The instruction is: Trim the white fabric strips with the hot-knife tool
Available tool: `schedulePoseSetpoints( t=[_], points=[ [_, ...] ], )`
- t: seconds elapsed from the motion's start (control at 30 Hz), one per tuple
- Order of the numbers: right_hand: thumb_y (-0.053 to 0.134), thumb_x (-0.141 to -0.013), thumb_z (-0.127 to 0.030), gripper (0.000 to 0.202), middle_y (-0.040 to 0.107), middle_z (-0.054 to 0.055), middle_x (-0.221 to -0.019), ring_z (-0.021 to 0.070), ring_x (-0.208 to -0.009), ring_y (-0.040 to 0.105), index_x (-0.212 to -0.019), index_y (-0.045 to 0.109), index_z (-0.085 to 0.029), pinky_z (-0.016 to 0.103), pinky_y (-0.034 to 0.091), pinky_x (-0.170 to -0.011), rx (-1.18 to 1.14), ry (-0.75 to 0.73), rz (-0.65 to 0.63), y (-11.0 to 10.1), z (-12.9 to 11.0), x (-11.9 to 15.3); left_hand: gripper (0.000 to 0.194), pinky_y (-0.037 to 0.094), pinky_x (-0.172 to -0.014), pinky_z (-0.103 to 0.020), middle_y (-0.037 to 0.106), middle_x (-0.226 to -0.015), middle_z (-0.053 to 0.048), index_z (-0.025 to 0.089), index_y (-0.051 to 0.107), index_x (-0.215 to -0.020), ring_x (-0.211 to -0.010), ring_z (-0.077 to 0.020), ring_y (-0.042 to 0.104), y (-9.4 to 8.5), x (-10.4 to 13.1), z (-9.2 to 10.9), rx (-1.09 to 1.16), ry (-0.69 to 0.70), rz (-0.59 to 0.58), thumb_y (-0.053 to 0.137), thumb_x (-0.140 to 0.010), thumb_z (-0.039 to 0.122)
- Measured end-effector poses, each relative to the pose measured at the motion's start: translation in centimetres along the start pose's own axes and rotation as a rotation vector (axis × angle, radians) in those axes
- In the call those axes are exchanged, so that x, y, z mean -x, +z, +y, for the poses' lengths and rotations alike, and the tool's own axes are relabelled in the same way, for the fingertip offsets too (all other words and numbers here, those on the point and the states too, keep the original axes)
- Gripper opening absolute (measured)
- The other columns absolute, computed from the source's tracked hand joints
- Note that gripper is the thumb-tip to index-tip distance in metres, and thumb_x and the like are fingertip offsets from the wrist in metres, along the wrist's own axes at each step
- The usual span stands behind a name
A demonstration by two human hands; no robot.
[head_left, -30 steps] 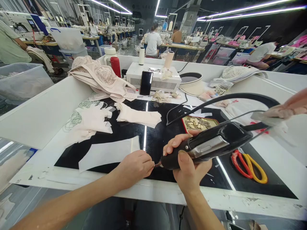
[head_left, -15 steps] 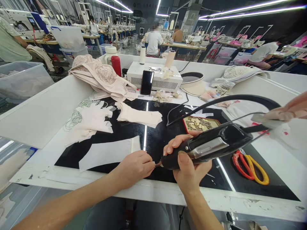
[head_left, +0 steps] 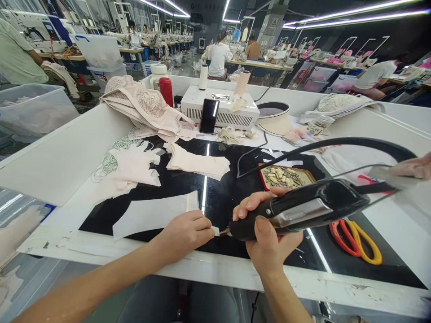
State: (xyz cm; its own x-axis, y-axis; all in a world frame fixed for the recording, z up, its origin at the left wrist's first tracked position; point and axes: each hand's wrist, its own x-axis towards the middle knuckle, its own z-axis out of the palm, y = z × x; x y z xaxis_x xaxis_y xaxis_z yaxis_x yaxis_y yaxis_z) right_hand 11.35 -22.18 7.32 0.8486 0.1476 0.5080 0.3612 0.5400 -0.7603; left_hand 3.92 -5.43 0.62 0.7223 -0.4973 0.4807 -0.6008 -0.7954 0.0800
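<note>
Wrapping its fingers and thumb around a black handheld tool (head_left: 299,208), the person's right hand (head_left: 271,253) was clamped firmly on the body near the front. The tool lay tilted, its narrow metal tip (head_left: 225,232) pointing toward nine o'clock and its rear toward two or three, with twelve straight ahead of the person and the tip as the centre of the dial. At nine, the left hand (head_left: 186,235) pinched a small white piece (head_left: 216,230) between its fingertips, the edge of it just beside the tip; whether the two touched was too small to tell.

Both hands were above the near edge of a black mat (head_left: 229,193). Near ten o'clock a white curved panel (head_left: 151,213) lay flat there, close to the left hand, with pale cut pieces (head_left: 133,170) farther off in the same direction. A folded pale stack (head_left: 197,163) lay between eleven and twelve. At one stood a red-rimmed tray (head_left: 263,179) of small pieces, and at three lay scissors (head_left: 357,242) with red and yellow handles.

Straight up at twelve, a phone (head_left: 209,115) leaned against a white box (head_left: 191,101). Between two and three, another person's hand (head_left: 415,168) showed blurred beside the thick cord (head_left: 319,142); its grip could not be told.
</note>
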Motion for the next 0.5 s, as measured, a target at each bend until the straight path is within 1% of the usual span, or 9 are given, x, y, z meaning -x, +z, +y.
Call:
schedulePoseSetpoints(
  t=[0.2,0.33,0.5],
  points=[
    [0.079,-0.089,-0.028,0.038,0.062,-0.002,-0.086,0.0136,-0.068,0.063,-0.122,0.059,-0.03,0.031,0.057,-0.06,0.011,0.0,-0.009,-0.1,0.01,-0.02,0.014,0.057,-0.089,-0.03,0.067,-0.089,-0.001,0.013,0.065,-0.098,-0.084,-0.0133,0.064,0.26,-0.09,0.03,-0.009,0.039,0.014,0.055,-0.101,0.003],
    [0.078,-0.089,-0.026,0.038,0.063,-0.003,-0.086,0.0136,-0.068,0.064,-0.122,0.06,-0.03,0.03,0.057,-0.06,0.004,-0.002,-0.014,-0.17,0.01,0.02,0.012,0.057,-0.089,-0.03,0.069,-0.092,-0.001,0.012,0.065,-0.102,-0.087,-0.0137,0.065,0.37,0.07,0.01,0.011,0.039,0.006,0.056,-0.101,0.004],
    [0.079,-0.088,-0.025,0.038,0.064,-0.003,-0.086,0.0136,-0.067,0.064,-0.121,0.06,-0.029,0.03,0.057,-0.059,0.007,-0.004,0.0,-0.14,-0.11,-0.16,0.013,0.058,-0.089,-0.03,0.07,-0.095,-0.003,0.011,0.066,-0.106,-0.09,-0.0146,0.066,0.08,-0.03,0.1,0.036,0.035,0.01,0.055,-0.102,0.005]
  ],
)
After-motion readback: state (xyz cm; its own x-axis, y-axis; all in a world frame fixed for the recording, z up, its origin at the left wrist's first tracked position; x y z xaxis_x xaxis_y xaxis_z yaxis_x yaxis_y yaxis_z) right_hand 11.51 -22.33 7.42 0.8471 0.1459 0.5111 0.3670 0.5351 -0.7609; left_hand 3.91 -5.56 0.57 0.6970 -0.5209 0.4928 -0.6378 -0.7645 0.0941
